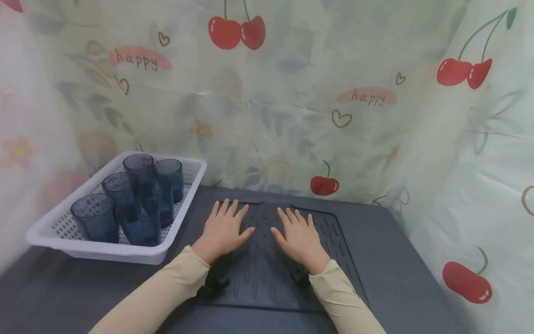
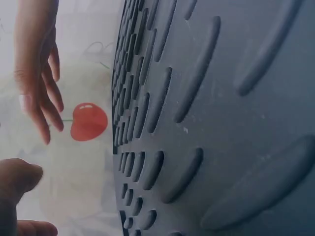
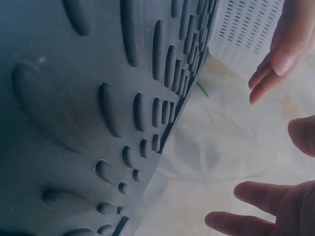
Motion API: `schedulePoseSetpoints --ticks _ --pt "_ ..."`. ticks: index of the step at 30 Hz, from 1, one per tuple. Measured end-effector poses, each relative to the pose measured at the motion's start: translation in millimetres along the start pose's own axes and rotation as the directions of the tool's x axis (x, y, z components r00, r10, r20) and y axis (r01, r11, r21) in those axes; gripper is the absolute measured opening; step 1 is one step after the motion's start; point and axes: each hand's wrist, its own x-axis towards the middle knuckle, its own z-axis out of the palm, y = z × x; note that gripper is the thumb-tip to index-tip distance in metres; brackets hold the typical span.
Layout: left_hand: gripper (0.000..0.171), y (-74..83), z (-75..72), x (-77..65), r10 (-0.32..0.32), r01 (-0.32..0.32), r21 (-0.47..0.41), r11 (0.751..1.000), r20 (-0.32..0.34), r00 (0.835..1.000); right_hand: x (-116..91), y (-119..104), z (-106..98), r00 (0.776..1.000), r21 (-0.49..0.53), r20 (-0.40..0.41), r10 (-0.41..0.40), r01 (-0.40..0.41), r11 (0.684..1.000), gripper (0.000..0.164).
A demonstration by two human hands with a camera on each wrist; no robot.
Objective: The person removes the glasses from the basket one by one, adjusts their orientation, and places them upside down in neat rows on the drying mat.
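Both hands hover over a dark ribbed drying mat (image 1: 267, 278), fingers spread and holding nothing. The left hand (image 1: 225, 232) is over the mat's left part, on the side nearer the basket. Opposite it, over the right part, is the right hand (image 1: 298, 239), thumb turned inward toward the other thumb. In the left wrist view a gap shows between the left thumb and fingers (image 2: 22, 177) and the mat's raised ridges. The right wrist view likewise has the right fingers (image 3: 256, 196) apart from the mat surface.
A white perforated plastic basket (image 1: 183, 218) stands at the left with several blue-tinted glasses (image 1: 96, 220) upright in it. The dark table (image 1: 375, 250) extends around the mat. Behind and at both sides hangs a cherry-printed curtain (image 1: 267, 125).
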Motion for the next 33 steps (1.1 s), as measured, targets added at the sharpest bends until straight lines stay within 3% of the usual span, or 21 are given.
schedulePoseSetpoints --ticks 10,15,21,33 --pt "0.066 3.5 -1.9 0.6 0.018 -0.016 -0.027 1.000 0.063 0.998 -1.0 -0.8 0.6 0.997 0.018 0.071 0.034 -0.035 0.999 0.057" --pt "0.058 6.2 -2.9 -0.2 0.031 -0.026 -0.070 0.997 0.063 0.998 -0.8 0.1 0.5 0.994 0.033 0.104 0.041 -0.045 0.998 0.051" --pt "0.050 8.1 -5.4 -0.1 0.028 -0.016 -0.123 0.992 0.095 0.995 -1.5 -0.3 0.1 0.996 0.042 0.087 0.017 -0.021 0.999 0.046" --pt "0.046 7.0 -4.5 0.2 0.005 0.015 -0.139 0.990 0.145 0.989 -0.2 -4.0 3.0 0.996 0.082 0.086 0.009 -0.016 0.996 0.038"
